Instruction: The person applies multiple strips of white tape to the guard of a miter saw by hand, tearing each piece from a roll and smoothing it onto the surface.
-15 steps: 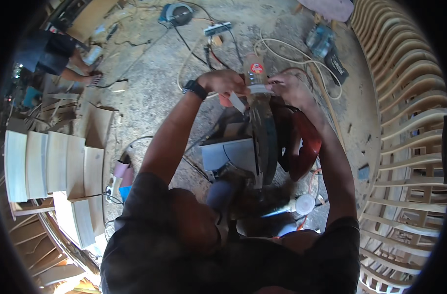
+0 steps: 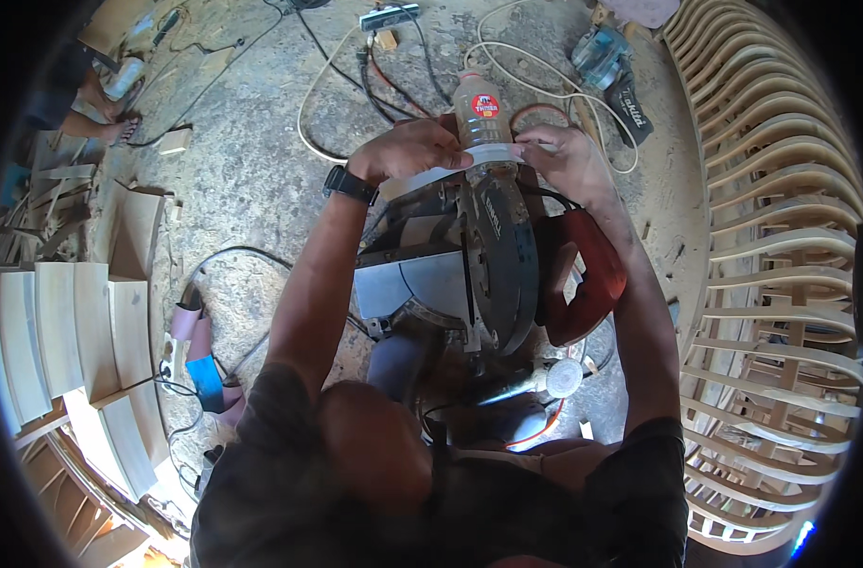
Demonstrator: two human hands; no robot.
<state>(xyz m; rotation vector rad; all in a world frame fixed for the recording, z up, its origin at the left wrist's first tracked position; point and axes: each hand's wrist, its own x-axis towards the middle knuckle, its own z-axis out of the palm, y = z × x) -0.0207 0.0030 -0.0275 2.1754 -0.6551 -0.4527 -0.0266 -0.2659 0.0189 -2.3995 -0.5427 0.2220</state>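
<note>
A clear plastic bottle (image 2: 480, 106) with a red round label lies in line with the back of a dark miter saw (image 2: 499, 248), its wide end at the saw's rear outlet. Around that joint runs a white strip (image 2: 493, 151), which looks like tape. My left hand (image 2: 408, 153), with a dark watch on the wrist, pinches the strip left of the bottle; a length of it trails below the hand. At the bottle's right side, my right hand (image 2: 566, 163) presses the strip between thumb and fingers. The saw's red handle (image 2: 597, 279) is beside my right forearm.
Curved wooden slats (image 2: 782, 246) line the right side. Stacked boards (image 2: 67, 322) stand at left. A power strip (image 2: 390, 17), cables and a blue power tool (image 2: 600, 59) lie beyond. Another person's foot (image 2: 119, 131) shows at far left.
The view has shifted, so the scene sits further left and higher. The loose end of the strip, which hung short below my left hand, now extends out lengthwise beneath it.
</note>
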